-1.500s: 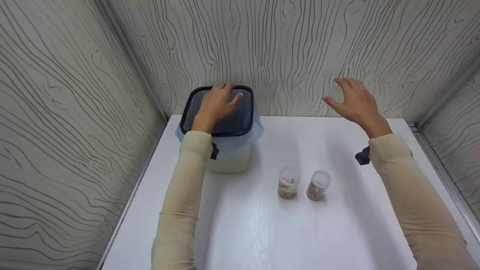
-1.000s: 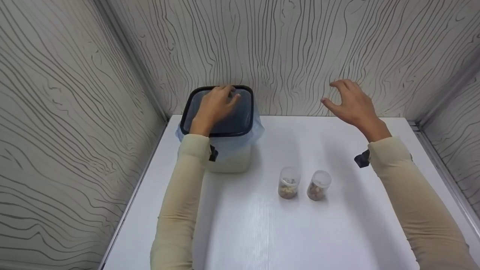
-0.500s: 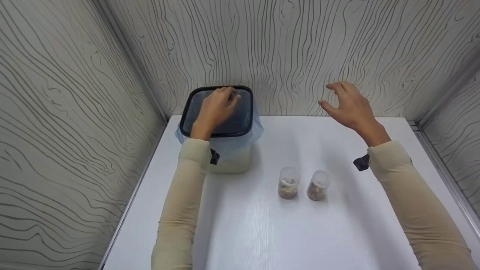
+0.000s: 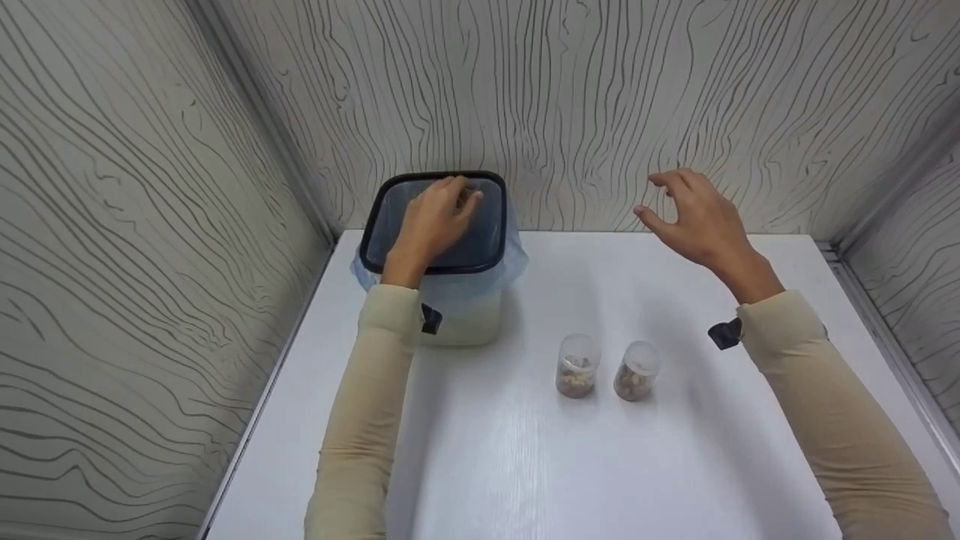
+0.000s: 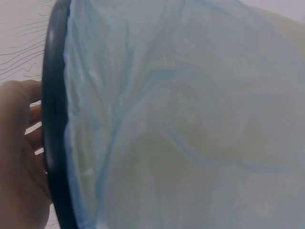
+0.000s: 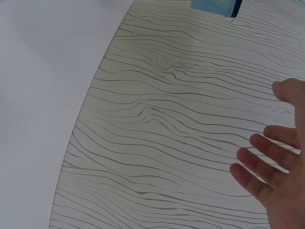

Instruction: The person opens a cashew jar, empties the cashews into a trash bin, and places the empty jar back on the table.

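My left hand (image 4: pixel 431 221) hovers over the mouth of a bin (image 4: pixel 469 324) lined with a pale blue bag (image 4: pixel 514 261). Its fingers bend loosely and hold nothing. In the left wrist view, that hand (image 5: pixel 19 157) shows past the bin's black rim (image 5: pixel 55 114), which covers part of the fingertips. Raised at the right, in front of the back wall, is my right hand (image 4: pixel 701 221), with thumb and fingers spread apart around nothing. Two small clear containers (image 4: pixel 577 367) stand upright between the arms, each partly filled with brownish pieces; the right one (image 4: pixel 637 373) is slightly shorter.
The bin stands at the back left of a white table (image 4: pixel 487 450). Wood-grain patterned panels (image 4: pixel 570 97) enclose the table at the back and both sides. A black wrist camera (image 4: pixel 725 334) sticks out below the right sleeve (image 4: pixel 825 390).
The right hand has lowered slightly and shifted a little left, its fingers bending somewhat more. The left hand has drawn back slightly over the bin. Bin and containers stay put.
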Tool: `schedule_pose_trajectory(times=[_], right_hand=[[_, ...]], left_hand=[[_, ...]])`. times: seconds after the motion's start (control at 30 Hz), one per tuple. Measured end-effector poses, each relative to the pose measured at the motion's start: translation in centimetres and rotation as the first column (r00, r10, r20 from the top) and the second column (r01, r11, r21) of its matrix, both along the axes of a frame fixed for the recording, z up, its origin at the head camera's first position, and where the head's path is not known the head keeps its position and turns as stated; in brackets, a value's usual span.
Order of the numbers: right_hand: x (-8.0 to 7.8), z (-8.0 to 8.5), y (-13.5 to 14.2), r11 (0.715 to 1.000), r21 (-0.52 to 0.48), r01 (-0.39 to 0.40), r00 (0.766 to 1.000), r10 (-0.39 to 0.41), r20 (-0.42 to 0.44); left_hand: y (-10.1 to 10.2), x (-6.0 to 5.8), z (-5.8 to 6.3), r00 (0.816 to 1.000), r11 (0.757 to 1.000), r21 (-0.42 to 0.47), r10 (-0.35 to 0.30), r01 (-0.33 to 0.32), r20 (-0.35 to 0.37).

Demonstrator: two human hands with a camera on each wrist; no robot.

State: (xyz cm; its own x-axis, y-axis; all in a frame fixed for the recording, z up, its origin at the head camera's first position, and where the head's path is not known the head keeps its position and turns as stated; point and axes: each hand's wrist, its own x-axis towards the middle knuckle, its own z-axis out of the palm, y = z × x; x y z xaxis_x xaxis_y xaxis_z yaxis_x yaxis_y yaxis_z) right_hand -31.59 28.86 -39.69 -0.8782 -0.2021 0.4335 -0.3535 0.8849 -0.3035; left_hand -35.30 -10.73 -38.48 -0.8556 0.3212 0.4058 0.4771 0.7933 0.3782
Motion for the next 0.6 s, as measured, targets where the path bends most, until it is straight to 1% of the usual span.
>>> schedule_pose_trajectory(times=[0.27, 0.6], right_hand=[[0.4, -0.1, -0.1, 1.000, -0.004, -0.015, 0.999, 0.015, -0.042], [0.9, -0.4, -0.5, 0.999, -0.025, -0.032, 0.998, 0.031, -0.057]], left_hand=[[-0.1, 0.5, -0.4, 1.000, 0.999, 0.043, 0.000, 0.000, 0.006], [-0.1, 1.3, -0.6, 1.000, 0.998, 0.064, -0.017, 0.017, 0.001]])
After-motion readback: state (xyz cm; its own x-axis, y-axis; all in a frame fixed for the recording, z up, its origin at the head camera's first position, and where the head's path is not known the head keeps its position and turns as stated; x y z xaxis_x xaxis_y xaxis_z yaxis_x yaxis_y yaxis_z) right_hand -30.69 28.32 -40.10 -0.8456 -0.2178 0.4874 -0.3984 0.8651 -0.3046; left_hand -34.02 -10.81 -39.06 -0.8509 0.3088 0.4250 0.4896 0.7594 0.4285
